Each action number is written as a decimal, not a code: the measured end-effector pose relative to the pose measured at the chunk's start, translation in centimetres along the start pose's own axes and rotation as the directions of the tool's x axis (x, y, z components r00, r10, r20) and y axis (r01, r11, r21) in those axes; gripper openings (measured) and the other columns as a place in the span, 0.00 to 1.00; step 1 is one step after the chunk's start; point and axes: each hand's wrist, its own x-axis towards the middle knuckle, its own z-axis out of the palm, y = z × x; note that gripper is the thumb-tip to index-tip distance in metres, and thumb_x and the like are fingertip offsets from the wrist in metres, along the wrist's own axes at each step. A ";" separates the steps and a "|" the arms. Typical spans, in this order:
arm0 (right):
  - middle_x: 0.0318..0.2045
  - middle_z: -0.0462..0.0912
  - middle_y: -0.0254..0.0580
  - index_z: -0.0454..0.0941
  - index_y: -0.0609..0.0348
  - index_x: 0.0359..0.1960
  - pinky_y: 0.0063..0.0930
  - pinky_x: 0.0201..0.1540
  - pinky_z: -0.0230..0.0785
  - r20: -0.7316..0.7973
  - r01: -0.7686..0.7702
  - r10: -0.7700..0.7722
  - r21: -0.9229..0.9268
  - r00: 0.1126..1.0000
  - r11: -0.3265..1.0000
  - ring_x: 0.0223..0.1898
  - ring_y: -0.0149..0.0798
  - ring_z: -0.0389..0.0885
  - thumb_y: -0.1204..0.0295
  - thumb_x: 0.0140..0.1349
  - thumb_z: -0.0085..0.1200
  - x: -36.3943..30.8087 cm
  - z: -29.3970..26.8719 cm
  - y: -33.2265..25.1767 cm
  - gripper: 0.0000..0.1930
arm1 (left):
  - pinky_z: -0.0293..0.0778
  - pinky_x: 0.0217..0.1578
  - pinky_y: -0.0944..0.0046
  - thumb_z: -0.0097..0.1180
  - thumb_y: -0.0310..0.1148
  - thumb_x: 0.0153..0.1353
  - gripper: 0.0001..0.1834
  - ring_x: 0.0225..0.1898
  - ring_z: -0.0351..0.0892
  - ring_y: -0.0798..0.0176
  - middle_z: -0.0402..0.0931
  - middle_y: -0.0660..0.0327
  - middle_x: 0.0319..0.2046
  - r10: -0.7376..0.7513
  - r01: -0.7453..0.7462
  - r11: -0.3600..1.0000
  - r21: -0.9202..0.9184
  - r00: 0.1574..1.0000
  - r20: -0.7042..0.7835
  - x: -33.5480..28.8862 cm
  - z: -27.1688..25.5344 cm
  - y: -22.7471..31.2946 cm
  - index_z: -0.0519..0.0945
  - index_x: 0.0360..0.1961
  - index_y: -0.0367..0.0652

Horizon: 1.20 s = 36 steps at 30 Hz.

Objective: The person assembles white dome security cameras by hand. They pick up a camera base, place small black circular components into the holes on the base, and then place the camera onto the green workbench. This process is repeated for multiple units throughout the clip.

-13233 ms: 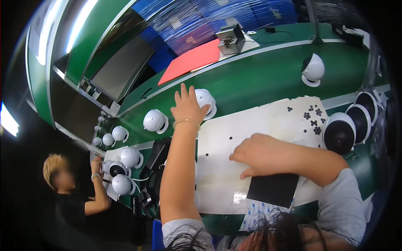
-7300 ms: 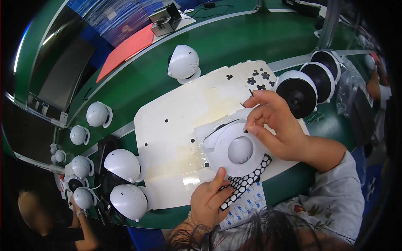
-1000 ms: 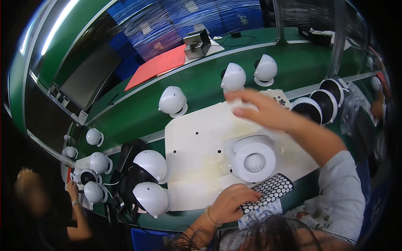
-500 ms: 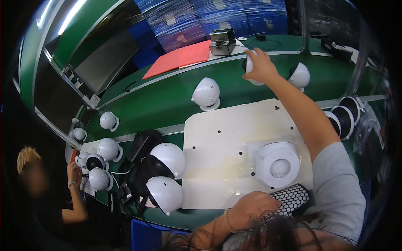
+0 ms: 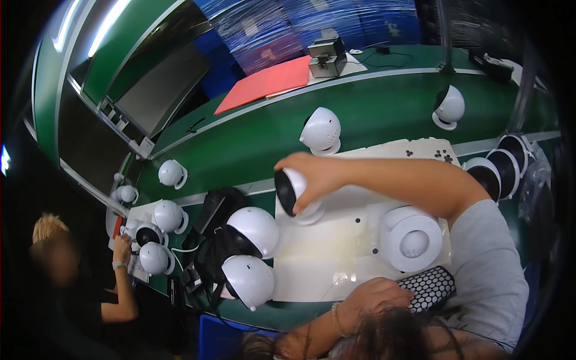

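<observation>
My right hand (image 5: 315, 180) is wrapped around the upper part of a white dome camera (image 5: 295, 180) with a black face turned left. Its round base is over the left part of a pale board (image 5: 324, 255); whether it touches is unclear. A white camera housing (image 5: 411, 240) lies on the board, its round base facing up, below my right forearm. My left hand (image 5: 378, 297) lies by the board's near edge, fingertips against a black-and-white honeycomb-patterned object (image 5: 427, 288); its thumb is hidden. Two more dome cameras (image 5: 253, 231) (image 5: 249, 282) stand left of the board.
A dome camera (image 5: 322, 129) and another (image 5: 450, 107) stand on the green strip (image 5: 384, 108) behind. Several black-faced housings (image 5: 504, 171) are at right. A black bag (image 5: 207, 258) lies left. A co-worker's hand (image 5: 122, 247) is among cameras at far left. A metal box (image 5: 327, 58) stands behind.
My right hand has brought the dome camera from the back green strip toward me and left, over the board. My left hand stays by the patterned object. The whole view has shifted slightly.
</observation>
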 end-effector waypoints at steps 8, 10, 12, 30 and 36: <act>0.64 0.43 0.45 0.50 0.47 0.61 0.54 0.59 0.48 -0.447 -0.285 -0.055 -0.656 0.893 0.699 0.64 0.56 0.43 0.55 0.35 0.66 1.4 -2.6 5.8 0.50 | 0.69 0.36 0.63 0.52 0.21 0.33 0.20 0.38 0.72 0.59 0.73 0.61 0.43 -0.056 0.056 0.998 0.000 0.998 -0.003 -0.3 0.2 0.3 0.73 0.35 0.41; 0.62 0.47 0.44 0.53 0.44 0.59 0.52 0.57 0.55 -0.497 -0.421 0.156 -0.482 0.854 0.769 0.62 0.57 0.46 0.60 0.32 0.67 0.4 -3.6 9.2 0.48 | 0.69 0.37 0.63 0.51 0.20 0.32 0.21 0.38 0.72 0.59 0.73 0.62 0.43 -0.066 0.066 0.998 0.012 0.997 0.032 0.0 0.0 0.2 0.73 0.35 0.41; 0.61 0.50 0.43 0.57 0.42 0.57 0.51 0.54 0.60 -0.531 -0.460 0.212 -0.391 0.820 0.797 0.61 0.58 0.48 0.63 0.30 0.67 -1.0 -4.1 11.2 0.46 | 0.69 0.37 0.63 0.51 0.20 0.32 0.21 0.39 0.72 0.59 0.73 0.62 0.44 -0.068 0.068 0.998 0.005 0.995 0.078 0.5 0.0 0.2 0.73 0.35 0.41; 0.56 0.58 0.50 0.59 0.60 0.55 0.36 0.52 0.61 -0.396 -0.046 0.052 0.026 0.917 0.999 0.51 0.49 0.67 0.59 0.48 0.57 -11.0 -4.1 2.0 0.34 | 0.70 0.35 0.62 0.54 0.23 0.34 0.16 0.34 0.75 0.55 0.77 0.57 0.36 -0.141 0.136 0.989 0.065 0.987 0.080 2.3 0.8 1.2 0.74 0.32 0.40; 0.33 0.76 0.49 0.71 0.56 0.45 0.34 0.38 0.68 -0.399 -0.270 0.205 -0.112 0.893 0.956 0.33 0.45 0.77 0.52 0.54 0.49 -21.7 -4.8 -4.9 0.24 | 0.70 0.34 0.61 0.55 0.23 0.34 0.16 0.32 0.76 0.54 0.78 0.55 0.34 -0.181 0.181 0.982 0.051 0.983 -0.002 1.1 -0.4 1.4 0.74 0.30 0.40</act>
